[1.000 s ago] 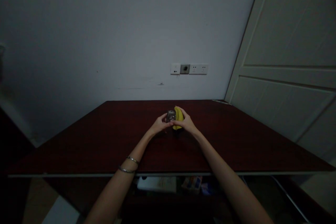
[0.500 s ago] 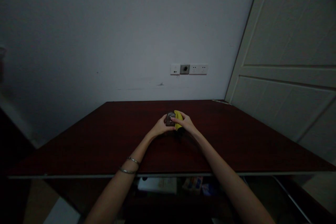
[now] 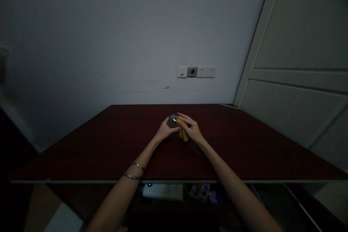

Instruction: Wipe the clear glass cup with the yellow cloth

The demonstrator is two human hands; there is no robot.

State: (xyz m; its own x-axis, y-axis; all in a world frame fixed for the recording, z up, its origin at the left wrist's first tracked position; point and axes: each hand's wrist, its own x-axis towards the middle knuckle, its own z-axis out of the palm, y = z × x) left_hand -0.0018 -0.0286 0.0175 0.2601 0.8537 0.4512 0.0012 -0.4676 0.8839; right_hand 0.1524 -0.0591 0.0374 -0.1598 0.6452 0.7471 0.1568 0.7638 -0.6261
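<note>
My left hand (image 3: 164,129) is closed around a small, dark, shiny rounded object (image 3: 172,120), clear or glassy in look; its kind is hard to make out in the dim light. A yellow cloth (image 3: 183,135) is bunched in my right hand (image 3: 191,128), with its fingers pressing it against the right side of the shiny object. The lower end of the cloth hangs below the fingers. Both hands meet over the middle of the dark red table (image 3: 108,145). Two bracelets (image 3: 132,177) circle my left wrist.
Behind the table rises a pale wall with a row of sockets (image 3: 196,72). A white panelled door (image 3: 296,105) stands at the right. Under the tabletop, a shelf holds a white box-like object (image 3: 163,191) and small packets (image 3: 199,191).
My right hand has shifted left over the shiny object, its fingers now reaching across the top. The yellow cloth is bunched lower, and the shiny object sits slightly further left.
</note>
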